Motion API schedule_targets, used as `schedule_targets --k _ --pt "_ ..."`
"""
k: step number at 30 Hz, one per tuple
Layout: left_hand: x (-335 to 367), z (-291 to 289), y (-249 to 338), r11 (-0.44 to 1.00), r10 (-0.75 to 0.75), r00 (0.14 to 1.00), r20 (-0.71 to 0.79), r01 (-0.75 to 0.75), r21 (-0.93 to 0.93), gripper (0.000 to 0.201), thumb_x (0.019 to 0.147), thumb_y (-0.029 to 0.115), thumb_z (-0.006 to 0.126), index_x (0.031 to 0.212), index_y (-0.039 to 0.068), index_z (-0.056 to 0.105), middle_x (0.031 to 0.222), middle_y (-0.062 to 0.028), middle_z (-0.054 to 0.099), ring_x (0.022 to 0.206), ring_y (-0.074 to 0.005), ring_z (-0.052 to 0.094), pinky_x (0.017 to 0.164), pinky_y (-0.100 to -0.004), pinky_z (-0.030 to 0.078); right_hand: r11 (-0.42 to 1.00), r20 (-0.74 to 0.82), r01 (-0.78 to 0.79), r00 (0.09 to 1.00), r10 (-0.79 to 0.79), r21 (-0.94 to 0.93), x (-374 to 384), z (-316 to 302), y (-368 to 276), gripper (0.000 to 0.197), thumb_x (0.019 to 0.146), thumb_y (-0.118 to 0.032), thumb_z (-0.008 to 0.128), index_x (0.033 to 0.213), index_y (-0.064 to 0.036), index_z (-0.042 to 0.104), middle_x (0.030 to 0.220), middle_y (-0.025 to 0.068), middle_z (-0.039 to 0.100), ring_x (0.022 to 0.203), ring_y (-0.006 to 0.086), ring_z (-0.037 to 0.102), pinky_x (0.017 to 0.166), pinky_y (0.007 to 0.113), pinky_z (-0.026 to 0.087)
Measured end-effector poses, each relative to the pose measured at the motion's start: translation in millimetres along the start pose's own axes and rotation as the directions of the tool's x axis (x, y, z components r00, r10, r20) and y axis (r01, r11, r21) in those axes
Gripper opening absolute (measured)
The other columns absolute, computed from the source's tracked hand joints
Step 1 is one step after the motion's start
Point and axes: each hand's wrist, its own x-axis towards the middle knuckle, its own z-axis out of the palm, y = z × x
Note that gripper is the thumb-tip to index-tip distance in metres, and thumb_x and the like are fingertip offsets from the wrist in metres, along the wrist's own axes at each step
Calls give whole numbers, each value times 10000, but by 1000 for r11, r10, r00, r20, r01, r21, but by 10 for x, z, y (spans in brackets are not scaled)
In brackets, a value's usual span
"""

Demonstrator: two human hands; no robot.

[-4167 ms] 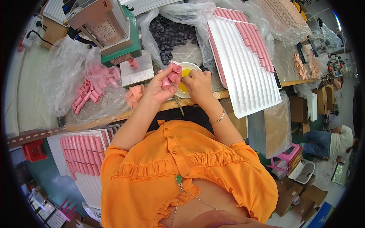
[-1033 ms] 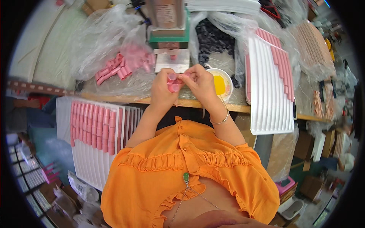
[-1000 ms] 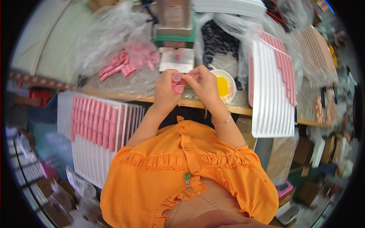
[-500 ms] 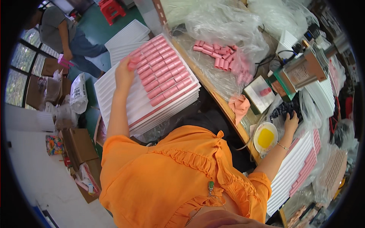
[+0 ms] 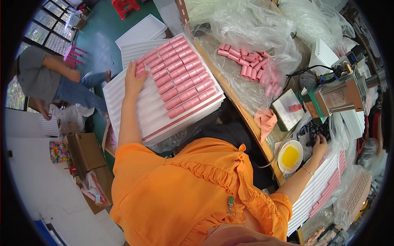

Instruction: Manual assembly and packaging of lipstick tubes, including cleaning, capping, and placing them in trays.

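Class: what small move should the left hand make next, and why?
Probably, the left hand should seat the pink tubes it touches in the tray: it is beside the filled rows, and bare grooves lie next to them.

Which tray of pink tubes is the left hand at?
The left stack's top tray: the left hand touches its tubes. The other pink-tube tray lies near the right hand.

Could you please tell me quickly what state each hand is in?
Left hand: curled at pink tubes on the white tray; grip cannot be told.
Right hand: at the black pieces; grip cannot be told.
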Motion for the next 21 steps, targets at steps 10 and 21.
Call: schedule_targets --k 10,21 --pt "177 66 436 311 -517 856 21 211 -927 635 1025 462 384 1479 23 326 1545 -183 284 1404 -291 324 1153 -341 215 836 -285 -104 911 297 538 -660 -316 -1009 204 964 -220 613 1057 -56 691 906 -35 667 644 8 486 559 167 365" --pt "1044 1492 2422 807 591 664 459 -504 -309 204 835 129 656 1024 64 696 1011 -169 684 942 -341 653 818 -419 510 716 -309 -1 902 302 698 -1435 -318 -1452 109 866 -55 710 912 -31 614 814 20 625 719 83 573 628 208 445"
